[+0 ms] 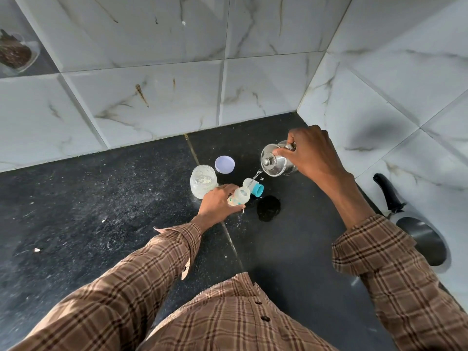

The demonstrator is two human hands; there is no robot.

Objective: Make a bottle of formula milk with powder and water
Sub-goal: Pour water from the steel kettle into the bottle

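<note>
My left hand (217,203) grips a small clear baby bottle (240,196) standing open on the black counter. My right hand (312,153) holds a steel kettle (274,162) by its handle, tilted left above the bottle. A thin stream of water (254,179) runs from its spout toward the bottle's mouth. Just behind the bottle lies its teal-ringed teat cap (255,188). An open plastic jar of white powder (203,181) stands left of the bottle, with its pale lilac lid (225,164) lying behind it.
The black stone counter (101,198) meets marble-tiled walls at the back and right. A dark pan with a black handle (405,216) sits at the right edge. Some water is spilled near the bottle (239,219). A glass jar of brown contents (15,54) stands far left.
</note>
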